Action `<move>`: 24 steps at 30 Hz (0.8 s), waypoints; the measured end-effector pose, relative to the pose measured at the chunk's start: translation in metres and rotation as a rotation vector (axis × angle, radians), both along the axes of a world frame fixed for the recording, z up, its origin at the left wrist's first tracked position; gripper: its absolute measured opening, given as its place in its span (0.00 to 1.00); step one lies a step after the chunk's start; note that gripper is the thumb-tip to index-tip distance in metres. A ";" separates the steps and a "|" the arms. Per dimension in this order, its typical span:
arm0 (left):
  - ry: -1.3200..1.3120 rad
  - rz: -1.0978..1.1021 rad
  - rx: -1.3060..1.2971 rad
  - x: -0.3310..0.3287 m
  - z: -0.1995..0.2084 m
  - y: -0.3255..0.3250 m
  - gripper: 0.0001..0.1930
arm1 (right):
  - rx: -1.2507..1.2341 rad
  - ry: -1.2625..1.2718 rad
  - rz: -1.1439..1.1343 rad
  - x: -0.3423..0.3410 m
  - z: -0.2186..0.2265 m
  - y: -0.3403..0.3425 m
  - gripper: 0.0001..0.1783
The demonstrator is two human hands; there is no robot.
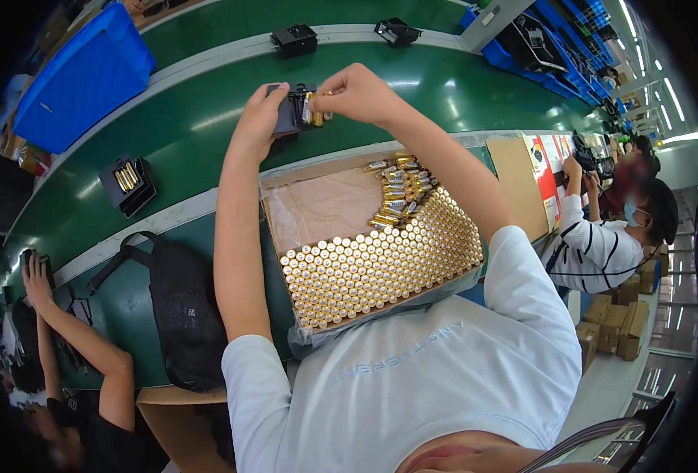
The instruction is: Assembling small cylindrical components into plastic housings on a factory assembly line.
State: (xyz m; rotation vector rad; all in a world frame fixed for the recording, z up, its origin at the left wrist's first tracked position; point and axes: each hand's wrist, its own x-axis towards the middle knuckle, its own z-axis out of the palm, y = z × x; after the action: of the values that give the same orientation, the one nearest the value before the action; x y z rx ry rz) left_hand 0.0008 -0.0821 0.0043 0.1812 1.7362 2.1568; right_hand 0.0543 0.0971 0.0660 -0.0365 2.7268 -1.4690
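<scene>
My left hand (262, 117) grips a small black case (287, 118) over the green bench, tilted so that its inner side is partly hidden. At the case's right edge, my right hand (355, 93) has its fingers closed on several gold-and-silver cylindrical batteries (311, 109). Whether these batteries sit inside the case or only touch it, I cannot tell. Between my forearms and my body stands an open cardboard box (268, 206). Tightly packed upright batteries (380, 272) fill its near part, and loose ones (400, 189) lie in its far right part.
To the left, another black case (128, 188) holds batteries. Two more black cases (294, 39) (397, 31) rest beyond my hands. A black backpack (182, 311) lies left of the box, and a blue bin (85, 79) stands far left. Co-workers (601, 236) (89, 355) work on both sides.
</scene>
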 end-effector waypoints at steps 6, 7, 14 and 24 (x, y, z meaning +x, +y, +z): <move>-0.088 0.030 0.134 0.001 0.004 0.009 0.17 | 0.249 0.103 0.001 -0.017 -0.004 -0.016 0.09; -0.097 0.061 0.144 0.002 0.005 0.009 0.17 | 0.246 0.127 0.022 -0.015 0.000 -0.018 0.09; -0.067 0.261 0.190 -0.002 -0.007 0.003 0.20 | 0.347 0.669 0.214 -0.002 -0.014 -0.021 0.08; -0.170 0.190 0.253 -0.005 -0.004 0.002 0.29 | 0.288 0.706 0.209 -0.010 -0.018 -0.012 0.09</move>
State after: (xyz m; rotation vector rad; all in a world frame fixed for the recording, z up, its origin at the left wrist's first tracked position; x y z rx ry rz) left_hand -0.0038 -0.0797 0.0007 -0.1055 1.4350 2.4466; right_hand 0.0445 0.0852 0.0475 -0.9668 3.2860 -1.1430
